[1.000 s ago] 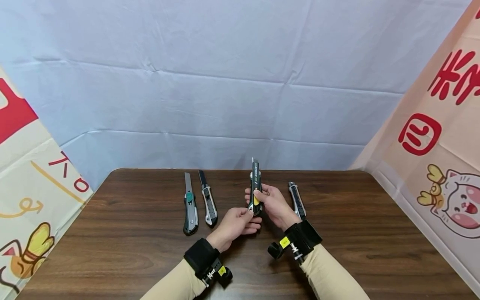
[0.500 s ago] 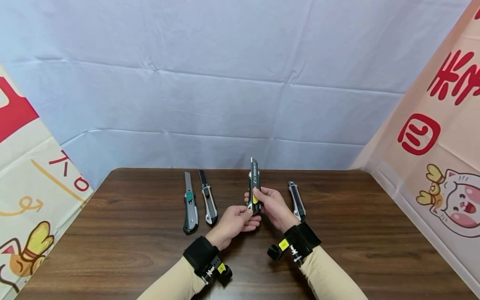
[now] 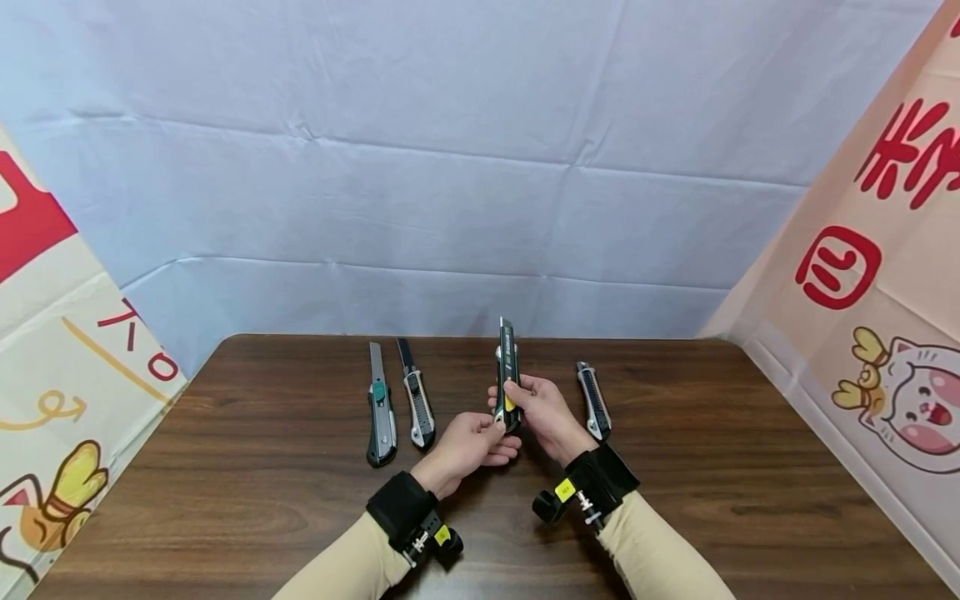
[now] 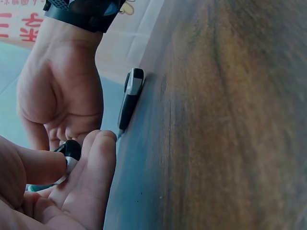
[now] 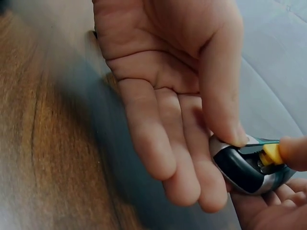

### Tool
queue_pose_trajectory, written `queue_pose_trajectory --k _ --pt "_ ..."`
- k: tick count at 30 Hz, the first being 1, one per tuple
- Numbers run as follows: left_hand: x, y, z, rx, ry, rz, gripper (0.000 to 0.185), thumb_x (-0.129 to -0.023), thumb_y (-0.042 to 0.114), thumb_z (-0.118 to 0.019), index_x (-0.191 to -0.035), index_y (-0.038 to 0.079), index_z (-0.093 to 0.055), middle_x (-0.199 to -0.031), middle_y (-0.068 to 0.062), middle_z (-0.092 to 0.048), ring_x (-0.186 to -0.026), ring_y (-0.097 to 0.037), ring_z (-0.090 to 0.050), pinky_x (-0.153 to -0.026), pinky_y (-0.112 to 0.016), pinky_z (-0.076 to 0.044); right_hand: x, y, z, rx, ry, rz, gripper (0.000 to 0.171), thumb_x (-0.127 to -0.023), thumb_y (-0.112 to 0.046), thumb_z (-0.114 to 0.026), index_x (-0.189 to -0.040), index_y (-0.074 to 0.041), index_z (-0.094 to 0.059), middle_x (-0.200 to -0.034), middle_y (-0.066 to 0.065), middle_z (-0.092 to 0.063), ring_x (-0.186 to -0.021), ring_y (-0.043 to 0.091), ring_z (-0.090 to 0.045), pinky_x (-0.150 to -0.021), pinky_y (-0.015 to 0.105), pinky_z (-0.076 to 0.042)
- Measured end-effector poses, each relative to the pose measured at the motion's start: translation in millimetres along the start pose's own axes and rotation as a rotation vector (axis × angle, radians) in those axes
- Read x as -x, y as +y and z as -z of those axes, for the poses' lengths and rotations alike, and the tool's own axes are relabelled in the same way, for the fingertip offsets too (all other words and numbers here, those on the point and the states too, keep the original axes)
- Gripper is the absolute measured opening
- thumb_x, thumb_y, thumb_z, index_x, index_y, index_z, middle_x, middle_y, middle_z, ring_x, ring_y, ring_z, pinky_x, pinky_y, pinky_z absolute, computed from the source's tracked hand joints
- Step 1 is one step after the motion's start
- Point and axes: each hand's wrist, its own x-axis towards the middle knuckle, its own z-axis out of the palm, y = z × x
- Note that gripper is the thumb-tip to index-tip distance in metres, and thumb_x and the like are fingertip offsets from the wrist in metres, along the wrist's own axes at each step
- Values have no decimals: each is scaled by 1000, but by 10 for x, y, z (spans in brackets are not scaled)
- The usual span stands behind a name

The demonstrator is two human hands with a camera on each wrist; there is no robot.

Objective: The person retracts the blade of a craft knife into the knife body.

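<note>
Both hands hold a dark green and black utility knife (image 3: 508, 367) upright over the middle of the table. My left hand (image 3: 487, 437) pinches its butt end between thumb and fingers; the right wrist view shows that hand (image 5: 168, 120) on the rounded end of the knife (image 5: 244, 170). My right hand (image 3: 527, 398) grips the body higher up, its thumb (image 5: 293, 153) on the yellow slider (image 5: 271, 153). In the left wrist view my left fingers (image 4: 91, 182) close on the knife's end (image 4: 72, 151), the right hand (image 4: 57, 96) just beyond.
Three more utility knives lie on the brown wooden table (image 3: 712, 467): a silver one with a green slider (image 3: 381, 417), a silver and black one (image 3: 417, 402), and a black one (image 3: 594, 402) right of the hands, which is also the knife (image 4: 130, 98) in the left wrist view. Printed cloths hang on both sides.
The thin blade tip that showed above the knife a second ago is no longer visible. Both hands keep their hold and have barely shifted.
</note>
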Motion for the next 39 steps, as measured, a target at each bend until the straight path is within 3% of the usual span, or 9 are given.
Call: queue_pose_trajectory --k 6,34,39 --pt "-2 -1 -1 -8 2 4 34 -105 13 -43 -126 -9 -57 -108 -23 -71 -92 -17 -71 -82 -33 -61 -3 0 -17 -1 -1 7 39 -105 -14 -44 -136 10 -46 -129 27 -60 -93 9 -68 -80 21 -55" --pt "-18 6 -18 -9 8 28 32 -104 11 -44 -122 -10 -59 -105 -20 -72 -90 -17 -72 -81 -31 -61 -21 21 -18 -6 23 -7 37 -105 -11 -43 -135 11 -46 -124 24 -63 -92 10 -68 -80 21 -55" --pt "-17 2 -5 -6 0 23 33 -104 11 -43 -125 -10 -58 -106 -20 -71 -93 -19 -72 -83 -32 -61 -7 22 11 3 -31 -4 41 -106 -17 -42 -137 10 -44 -124 21 -64 -97 11 -67 -83 22 -55"
